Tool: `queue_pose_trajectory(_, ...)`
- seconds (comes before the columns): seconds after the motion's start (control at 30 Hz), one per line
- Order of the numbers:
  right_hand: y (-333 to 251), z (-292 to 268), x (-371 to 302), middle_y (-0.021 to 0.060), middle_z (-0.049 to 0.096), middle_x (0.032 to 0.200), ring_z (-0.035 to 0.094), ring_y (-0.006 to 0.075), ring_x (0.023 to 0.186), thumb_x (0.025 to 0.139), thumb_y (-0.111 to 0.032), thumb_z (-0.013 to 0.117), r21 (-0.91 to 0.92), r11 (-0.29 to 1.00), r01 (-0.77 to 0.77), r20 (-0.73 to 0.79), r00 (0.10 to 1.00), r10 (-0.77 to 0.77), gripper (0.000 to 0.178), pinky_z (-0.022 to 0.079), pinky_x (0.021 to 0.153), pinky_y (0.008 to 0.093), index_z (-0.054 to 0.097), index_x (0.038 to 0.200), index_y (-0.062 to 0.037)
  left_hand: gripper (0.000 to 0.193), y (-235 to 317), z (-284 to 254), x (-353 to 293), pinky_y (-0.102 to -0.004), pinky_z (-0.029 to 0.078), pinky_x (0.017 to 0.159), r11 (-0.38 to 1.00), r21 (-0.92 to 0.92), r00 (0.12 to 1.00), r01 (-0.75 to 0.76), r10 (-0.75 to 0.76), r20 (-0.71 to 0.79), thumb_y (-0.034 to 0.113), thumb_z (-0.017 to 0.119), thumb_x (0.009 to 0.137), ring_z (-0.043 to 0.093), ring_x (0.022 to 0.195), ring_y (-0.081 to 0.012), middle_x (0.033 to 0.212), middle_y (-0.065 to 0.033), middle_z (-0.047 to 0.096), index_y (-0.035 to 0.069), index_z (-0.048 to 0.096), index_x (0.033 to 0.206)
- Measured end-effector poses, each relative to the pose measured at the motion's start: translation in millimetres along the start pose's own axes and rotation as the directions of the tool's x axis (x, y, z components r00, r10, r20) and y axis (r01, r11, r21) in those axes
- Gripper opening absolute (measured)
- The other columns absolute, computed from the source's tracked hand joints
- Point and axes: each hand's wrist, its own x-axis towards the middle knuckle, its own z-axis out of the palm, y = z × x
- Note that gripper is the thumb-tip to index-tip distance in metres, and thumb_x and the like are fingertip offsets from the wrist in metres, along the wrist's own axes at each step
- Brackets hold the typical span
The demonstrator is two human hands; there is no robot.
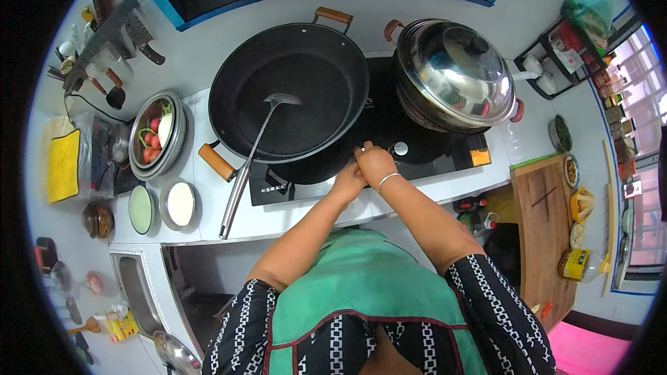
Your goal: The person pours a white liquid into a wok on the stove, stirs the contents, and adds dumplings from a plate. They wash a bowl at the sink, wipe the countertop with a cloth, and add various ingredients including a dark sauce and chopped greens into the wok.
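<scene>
My left hand and my right hand meet over the front of the black glass cooktop. Their fingers are closed and bunched against each other; whatever is between them, if anything, is hidden. A silver bangle circles my right wrist. Just right of that hand is a round silver knob. Left of my hands, a large black wok with wooden side handles stands on the left of the cooktop. A metal spatula rests in the wok, its handle leaning over the near rim.
A steel pot with a shiny domed lid stands on the right. Nested bowls hold radishes on the left, beside a white-filled bowl and a green bowl. Knives hang upper left. A wooden board lies right.
</scene>
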Motion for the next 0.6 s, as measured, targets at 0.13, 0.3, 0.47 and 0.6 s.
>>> queue_pose_trajectory(0.13,-3,-14,11,0.0147,0.055,0.105,0.056,0.0303,0.099,0.076,-0.013,0.057,-0.026,1.0,-0.004,-0.162,0.987,0.0,0.026,0.05,0.077,0.0385,0.06,0.101,-0.0064,0.035,15,-12,12,-0.0317,0.045,0.079,0.991,0.003,0.99,-0.131,0.131,-0.05,0.016,0.061,0.078,0.059,0.091,-0.0223,0.098,-0.0138,0.064,-0.001,0.057,0.108)
queue_pose_trajectory(0.3,-18,7,-24,0.0133,0.055,0.104,0.056,0.0289,0.096,0.075,-0.014,0.056,-0.054,0.997,0.054,-0.539,0.839,-0.074,0.027,0.048,0.076,0.0381,0.06,0.101,-0.0071,0.036,5,-18,-14,-0.0308,0.045,0.078,0.97,0.141,0.98,-0.199,0.196,0.033,0.014,0.061,0.076,0.059,0.089,-0.0198,0.099,-0.012,0.063,-0.001,0.056,0.108)
queue_pose_trajectory(0.47,-47,8,-63,0.013,0.055,0.104,0.056,0.0279,0.095,0.076,-0.013,0.056,0.035,0.999,-0.026,-0.397,0.917,0.038,0.028,0.048,0.076,0.0386,0.059,0.102,-0.0057,0.039,-2,-26,-53,-0.0325,0.046,0.08,0.947,0.169,0.956,-0.271,0.246,0.158,0.016,0.061,0.077,0.06,0.094,-0.0223,0.105,-0.0134,0.063,-0.001,0.054,0.111)
queue_pose_trajectory(0.6,-70,21,-89,0.0143,0.055,0.112,0.054,0.0292,0.101,0.076,-0.012,0.056,0.062,0.996,-0.066,-0.453,0.887,0.087,0.039,0.047,0.083,0.0379,0.055,0.114,-0.0022,0.043,-7,-32,-84,-0.0338,0.047,0.083,0.894,0.287,0.93,-0.345,0.284,0.235,0.013,0.06,0.077,0.061,0.097,-0.0256,0.11,-0.0153,0.061,0.0,0.049,0.117)
